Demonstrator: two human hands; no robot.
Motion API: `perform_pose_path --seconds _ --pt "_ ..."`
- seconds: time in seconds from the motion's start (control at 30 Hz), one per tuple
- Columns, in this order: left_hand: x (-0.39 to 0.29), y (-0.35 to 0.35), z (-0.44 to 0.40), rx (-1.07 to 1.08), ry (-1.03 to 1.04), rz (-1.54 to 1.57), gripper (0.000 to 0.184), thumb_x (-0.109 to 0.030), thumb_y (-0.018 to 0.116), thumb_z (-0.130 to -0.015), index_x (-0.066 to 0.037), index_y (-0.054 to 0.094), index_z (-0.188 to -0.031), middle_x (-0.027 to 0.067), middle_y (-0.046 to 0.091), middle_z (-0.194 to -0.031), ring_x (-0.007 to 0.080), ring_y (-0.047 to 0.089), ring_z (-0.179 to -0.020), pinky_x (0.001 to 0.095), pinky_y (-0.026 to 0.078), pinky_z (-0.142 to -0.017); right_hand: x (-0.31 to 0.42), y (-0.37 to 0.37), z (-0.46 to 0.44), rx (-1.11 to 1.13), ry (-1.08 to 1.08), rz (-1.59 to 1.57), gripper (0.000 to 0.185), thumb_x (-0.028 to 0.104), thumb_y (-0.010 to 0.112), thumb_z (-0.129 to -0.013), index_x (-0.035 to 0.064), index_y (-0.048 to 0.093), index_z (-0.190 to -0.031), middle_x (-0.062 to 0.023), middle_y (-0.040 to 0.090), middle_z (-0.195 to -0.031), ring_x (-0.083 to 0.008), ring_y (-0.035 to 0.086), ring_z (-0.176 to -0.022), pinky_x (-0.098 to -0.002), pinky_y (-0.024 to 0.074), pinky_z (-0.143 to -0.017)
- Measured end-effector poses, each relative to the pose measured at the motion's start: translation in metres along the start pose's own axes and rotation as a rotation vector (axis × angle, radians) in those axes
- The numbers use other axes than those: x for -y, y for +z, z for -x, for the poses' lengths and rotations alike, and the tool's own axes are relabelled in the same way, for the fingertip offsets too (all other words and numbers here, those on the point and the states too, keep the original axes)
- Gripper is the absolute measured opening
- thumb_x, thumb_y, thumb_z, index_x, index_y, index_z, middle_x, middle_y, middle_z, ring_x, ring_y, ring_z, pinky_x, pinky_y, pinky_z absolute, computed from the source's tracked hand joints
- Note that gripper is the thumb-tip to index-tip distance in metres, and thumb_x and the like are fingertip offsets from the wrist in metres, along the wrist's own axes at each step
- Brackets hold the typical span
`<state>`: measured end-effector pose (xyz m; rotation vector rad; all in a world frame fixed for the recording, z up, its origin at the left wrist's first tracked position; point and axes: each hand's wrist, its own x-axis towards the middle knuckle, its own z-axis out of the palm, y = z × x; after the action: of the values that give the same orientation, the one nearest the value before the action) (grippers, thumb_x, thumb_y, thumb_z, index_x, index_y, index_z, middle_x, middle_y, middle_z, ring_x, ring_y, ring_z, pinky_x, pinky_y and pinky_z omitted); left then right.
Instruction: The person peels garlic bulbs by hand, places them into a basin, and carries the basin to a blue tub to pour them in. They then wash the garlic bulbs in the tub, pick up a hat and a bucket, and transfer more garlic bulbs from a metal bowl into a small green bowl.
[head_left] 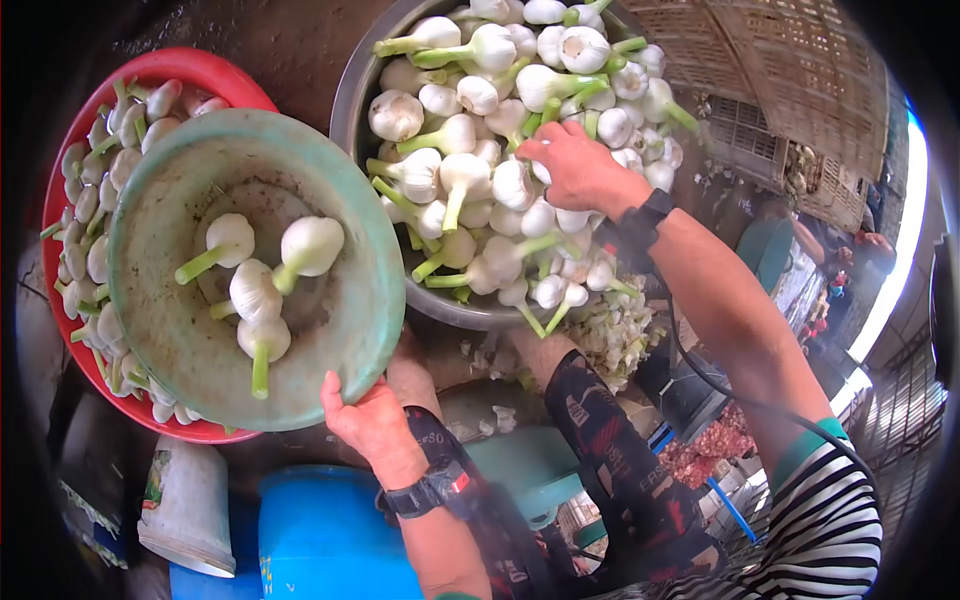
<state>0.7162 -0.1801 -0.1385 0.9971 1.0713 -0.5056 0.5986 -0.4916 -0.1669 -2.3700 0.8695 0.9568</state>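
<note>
My left hand [375,428] is closed on the near rim of a worn green plastic basin [160,330], its thumb up along the outside. Several garlic bulbs [312,246] with trimmed green stems lie inside this basin. To the right, a wide metal basin [350,110] is heaped with white garlic bulbs [462,182]. My right hand [578,165] reaches down onto that heap, fingers bent in among the bulbs. The fingertips are partly hidden, so what they grip cannot be made out.
A red basin [250,90] full of garlic sits under and behind the green one. Below are a blue barrel [330,540] and a white bucket [185,505]. Garlic peelings [615,345] lie beside the metal basin. A cable [720,385] crosses my right arm. Another person [840,250] is at far right.
</note>
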Motion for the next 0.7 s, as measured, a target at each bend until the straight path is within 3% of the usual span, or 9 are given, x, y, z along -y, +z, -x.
perform_pose_path --seconds 0.13,0.27,0.33,0.37,0.43,0.5,0.57,0.6,0.7 --pt "0.002 0.000 -0.002 0.016 0.026 -0.010 0.036 -0.009 0.054 -0.078 0.002 0.048 -0.111 0.0136 0.054 -0.112 0.0274 0.054 -0.102 0.0400 0.046 -0.086 -0.001 -0.014 0.022 -0.044 -0.022 0.006 0.047 -0.008 0.052 -0.055 0.0063 0.055 -0.100 -0.0145 0.050 -0.105 -0.0325 0.044 -0.102 -0.0365 0.0401 -0.085" --pt "0.002 -0.003 -0.002 0.011 0.026 -0.014 0.034 -0.009 0.054 -0.078 0.003 0.049 -0.110 0.0138 0.055 -0.111 0.0269 0.053 -0.102 0.0395 0.045 -0.087 0.020 -0.055 0.065 -0.423 -0.126 -0.257 0.043 -0.002 0.063 -0.060 0.0072 0.057 -0.101 -0.0133 0.050 -0.103 -0.0291 0.047 -0.102 -0.0381 0.0449 -0.080" --pt "0.003 0.001 0.002 0.012 0.002 -0.001 0.033 -0.009 0.054 -0.078 0.003 0.049 -0.109 0.0137 0.055 -0.110 0.0265 0.053 -0.102 0.0393 0.045 -0.087 0.062 -0.079 0.081 -0.429 -0.126 -0.849 0.044 0.002 0.067 -0.060 0.0076 0.056 -0.102 -0.0116 0.050 -0.106 -0.0256 0.049 -0.103 -0.0358 0.0483 -0.076" --pt "0.001 0.004 0.003 0.019 -0.007 0.001 0.033 -0.009 0.053 -0.078 0.003 0.049 -0.109 0.0136 0.055 -0.110 0.0263 0.054 -0.102 0.0391 0.045 -0.087 0.076 -0.077 0.077 -0.514 -0.359 -0.880 0.046 0.003 0.066 -0.061 0.0087 0.055 -0.105 -0.0104 0.050 -0.106 -0.0243 0.052 -0.101 -0.0335 0.0505 -0.071" --pt "0.001 -0.008 -0.007 0.038 0.007 -0.005 0.032 -0.009 0.054 -0.078 0.002 0.050 -0.108 0.0137 0.055 -0.110 0.0265 0.054 -0.101 0.0392 0.045 -0.087 0.108 -0.072 0.069 -0.367 -0.522 -1.071 0.056 0.012 0.073 -0.061 0.0059 0.052 -0.113 -0.0144 0.045 -0.119 -0.0251 0.041 -0.117 -0.0383 0.0388 -0.093" --pt "0.000 -0.009 -0.007 0.034 0.009 -0.010 0.032 -0.009 0.054 -0.078 0.002 0.050 -0.107 0.0139 0.056 -0.109 0.0266 0.054 -0.101 0.0391 0.045 -0.087 0.125 -0.066 0.066 -0.300 -0.598 -0.884 0.069 0.016 0.075 -0.061 0.0092 0.046 -0.124 -0.0168 0.039 -0.129 -0.0288 0.035 -0.122 -0.0405 0.0306 -0.100" --pt "0.001 -0.003 -0.004 0.008 0.003 -0.004 0.031 -0.009 0.054 -0.078 0.003 0.051 -0.106 0.0141 0.056 -0.109 0.0266 0.054 -0.101 0.0388 0.046 -0.087 0.106 -0.049 0.055 -0.367 -0.381 -0.758 0.070 0.017 0.071 -0.064 0.0146 0.043 -0.128 -0.0185 0.033 -0.133 -0.0317 0.035 -0.121 -0.0393 0.0290 -0.101" --pt "0.001 0.001 0.000 0.021 0.021 -0.021 0.031 -0.009 0.053 -0.078 0.002 0.051 -0.106 0.0143 0.056 -0.108 0.0267 0.054 -0.100 0.0394 0.046 -0.087 0.087 -0.032 0.042 -0.452 -0.291 -0.432 0.073 0.015 0.070 -0.064 0.0165 0.039 -0.130 -0.0183 0.030 -0.135 -0.0326 0.034 -0.122 -0.0394 0.0297 -0.102" --pt "-0.001 0.003 0.002 0.005 -0.019 0.027 0.031 -0.008 0.053 -0.078 0.002 0.050 -0.107 0.0142 0.056 -0.109 0.0272 0.054 -0.100 0.0404 0.046 -0.087 0.044 0.006 0.012 -0.261 -0.284 -0.129 0.075 0.007 0.066 -0.064 0.0234 0.037 -0.131 -0.0172 0.038 -0.126 -0.0334 0.041 -0.114 -0.0396 0.0405 -0.090"
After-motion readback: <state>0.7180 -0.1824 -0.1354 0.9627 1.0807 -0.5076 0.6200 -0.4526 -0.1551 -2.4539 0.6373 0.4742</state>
